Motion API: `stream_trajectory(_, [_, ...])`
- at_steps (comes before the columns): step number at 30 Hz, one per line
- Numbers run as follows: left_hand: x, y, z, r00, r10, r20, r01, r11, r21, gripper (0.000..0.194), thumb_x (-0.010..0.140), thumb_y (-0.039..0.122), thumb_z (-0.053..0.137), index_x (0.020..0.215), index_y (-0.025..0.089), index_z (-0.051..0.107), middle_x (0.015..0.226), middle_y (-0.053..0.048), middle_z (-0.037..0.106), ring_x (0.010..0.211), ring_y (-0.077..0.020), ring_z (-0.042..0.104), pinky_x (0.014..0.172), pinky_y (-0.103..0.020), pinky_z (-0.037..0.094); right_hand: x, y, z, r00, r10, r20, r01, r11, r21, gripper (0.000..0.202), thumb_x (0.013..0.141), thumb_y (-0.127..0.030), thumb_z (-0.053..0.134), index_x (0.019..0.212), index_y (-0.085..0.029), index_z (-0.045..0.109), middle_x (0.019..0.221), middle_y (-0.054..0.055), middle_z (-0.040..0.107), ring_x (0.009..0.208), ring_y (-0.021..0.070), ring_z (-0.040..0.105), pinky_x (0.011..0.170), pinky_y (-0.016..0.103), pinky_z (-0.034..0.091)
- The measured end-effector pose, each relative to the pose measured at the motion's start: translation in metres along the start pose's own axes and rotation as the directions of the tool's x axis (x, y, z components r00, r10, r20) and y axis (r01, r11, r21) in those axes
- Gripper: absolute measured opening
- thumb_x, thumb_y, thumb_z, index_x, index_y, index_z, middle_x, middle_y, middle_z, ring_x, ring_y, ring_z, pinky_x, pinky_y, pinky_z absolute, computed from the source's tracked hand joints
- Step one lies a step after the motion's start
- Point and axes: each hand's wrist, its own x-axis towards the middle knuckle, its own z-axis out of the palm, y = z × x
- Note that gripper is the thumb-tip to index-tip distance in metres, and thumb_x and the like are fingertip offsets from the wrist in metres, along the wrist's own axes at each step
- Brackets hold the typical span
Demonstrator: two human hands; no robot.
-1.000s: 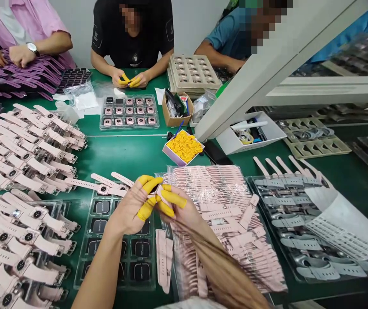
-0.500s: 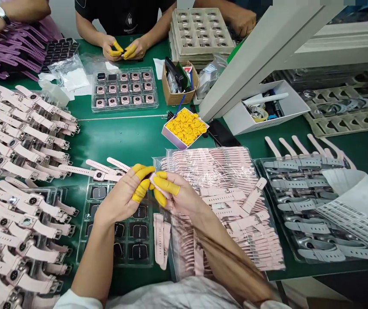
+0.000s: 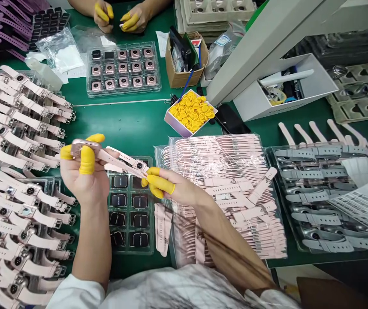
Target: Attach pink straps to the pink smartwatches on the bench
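Note:
My left hand [image 3: 87,182], with yellow finger cots on its fingertips, is closed around the pink case of a smartwatch [image 3: 77,146]. From that case a pale pink strap [image 3: 119,166] runs to the right. Its far end is pinched between the yellow-capped fingers of my right hand [image 3: 180,189]. Beneath and between my hands is a clear plastic tray [image 3: 130,231] holding several dark square watch bodies. Another pink-strapped watch [image 3: 140,165] lies at the tray's back, partly behind the held strap. Two loose pink straps [image 3: 163,229] rest just right of the tray.
Pink-strapped watches [image 3: 19,214] are piled at left. A bag of pink straps [image 3: 216,159] lies right, beside a tray of grey-strapped watches [image 3: 312,197]. Behind stand a box of yellow finger cots [image 3: 192,111] and a slanted post [image 3: 251,51]. A co-worker's hands [image 3: 134,19] are opposite.
My left hand has moved left and turned palm up with the watch; my right hand stays near the middle. The strap now stretches between them. The view has tilted down.

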Motion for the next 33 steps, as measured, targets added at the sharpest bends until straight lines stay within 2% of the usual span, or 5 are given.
stream_trajectory(6, [-0.003, -0.007, -0.011, 0.969, -0.050, 0.242, -0.017, 0.963, 0.267, 0.024, 0.098, 0.033, 0.071, 0.119, 0.024, 0.063, 0.114, -0.004, 0.076, 0.082, -0.0163, 0.077, 0.071, -0.030, 0.065, 0.003, 0.005, 0.000, 0.971, -0.065, -0.229, 0.047, 0.996, -0.080, 0.033, 0.099, -0.052, 0.061, 0.091, -0.021, 0.055, 0.073, -0.004, 0.063, 0.053, 0.0090, 0.047, 0.050, 0.023, 0.036])
stream_trajectory(10, [-0.013, -0.013, -0.008, 0.746, -0.139, 0.652, -0.210, 0.880, 0.427, 0.035, 0.101, 0.015, 0.055, 0.134, 0.022, 0.065, 0.119, -0.008, 0.077, 0.096, -0.0179, 0.076, 0.084, -0.030, 0.063, 0.005, 0.007, 0.009, 0.956, -0.183, -0.228, 0.200, 0.978, 0.055, 0.030, 0.097, -0.049, 0.065, 0.091, -0.021, 0.057, 0.077, -0.002, 0.068, 0.051, 0.0087, 0.050, 0.050, 0.024, 0.039])
stream_trajectory(14, [-0.014, -0.015, -0.003, 0.612, -0.072, 0.787, -0.347, 0.870, 0.350, 0.044, 0.099, 0.008, 0.046, 0.138, 0.020, 0.063, 0.131, -0.012, 0.070, 0.120, -0.0215, 0.068, 0.101, -0.035, 0.057, 0.008, 0.010, 0.015, 0.966, -0.164, -0.198, 0.196, 0.969, 0.153, 0.026, 0.098, -0.044, 0.063, 0.087, -0.021, 0.059, 0.061, -0.005, 0.061, 0.045, 0.0082, 0.043, 0.044, 0.023, 0.031])
stream_trajectory(23, [-0.016, -0.020, 0.000, 0.656, -0.026, 0.754, -0.344, 0.879, 0.329, 0.037, 0.106, 0.017, 0.043, 0.139, 0.021, 0.060, 0.127, -0.013, 0.066, 0.117, -0.0221, 0.064, 0.102, -0.038, 0.054, 0.013, 0.013, 0.024, 0.944, -0.137, -0.301, 0.275, 0.832, 0.482, 0.019, 0.093, -0.034, 0.069, 0.082, -0.020, 0.061, 0.052, -0.010, 0.044, 0.042, 0.0063, 0.027, 0.040, 0.019, 0.025])
stream_trajectory(33, [-0.017, -0.015, -0.001, 0.596, -0.094, 0.797, -0.383, 0.840, 0.384, 0.038, 0.109, 0.026, 0.039, 0.144, 0.021, 0.054, 0.127, -0.012, 0.060, 0.116, -0.0228, 0.061, 0.102, -0.039, 0.054, 0.015, 0.013, 0.021, 0.935, -0.063, -0.350, 0.264, 0.782, 0.564, 0.019, 0.091, -0.030, 0.070, 0.077, -0.019, 0.062, 0.048, -0.011, 0.040, 0.039, 0.0054, 0.023, 0.038, 0.018, 0.022])
